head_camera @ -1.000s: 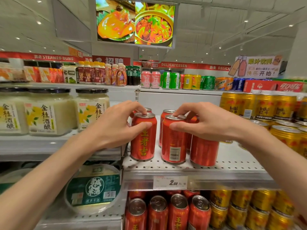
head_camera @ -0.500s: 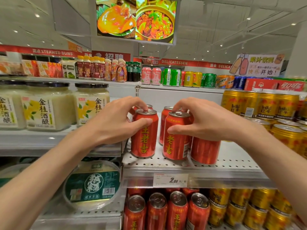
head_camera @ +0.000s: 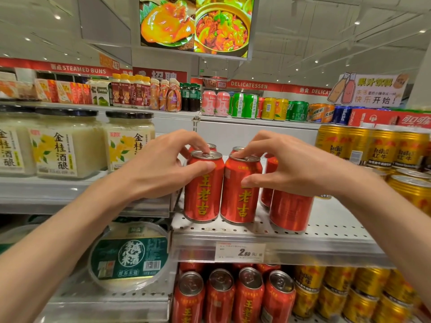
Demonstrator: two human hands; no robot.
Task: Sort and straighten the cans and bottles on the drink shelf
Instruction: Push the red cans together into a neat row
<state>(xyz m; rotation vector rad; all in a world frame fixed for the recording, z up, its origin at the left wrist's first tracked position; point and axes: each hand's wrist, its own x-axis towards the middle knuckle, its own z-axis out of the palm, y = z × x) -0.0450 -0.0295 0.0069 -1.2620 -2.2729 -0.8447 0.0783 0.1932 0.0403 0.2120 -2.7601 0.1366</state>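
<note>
Two red cans with yellow characters stand upright side by side at the front of the perforated white shelf (head_camera: 326, 231). My left hand (head_camera: 158, 169) grips the left can (head_camera: 203, 192), thumb on its side and fingertips on its lid. My right hand (head_camera: 286, 166) grips the right can (head_camera: 240, 194) the same way, its label facing me. A third red can (head_camera: 290, 210) stands to the right under my right wrist, with more red cans (head_camera: 211, 146) partly hidden behind.
Gold Red Bull cans (head_camera: 382, 148) fill the shelf's right side. Jars of rice wine (head_camera: 67, 145) stand on the left shelf, a round green tub (head_camera: 130, 255) below them. Red cans (head_camera: 233, 294) and gold cans fill the lower shelf. A price tag (head_camera: 240, 251) hangs on the shelf edge.
My right hand turned its can so the yellow characters now face front instead of the barcode. Both cans now stand close together, labels forward. My left hand kept its grip.
</note>
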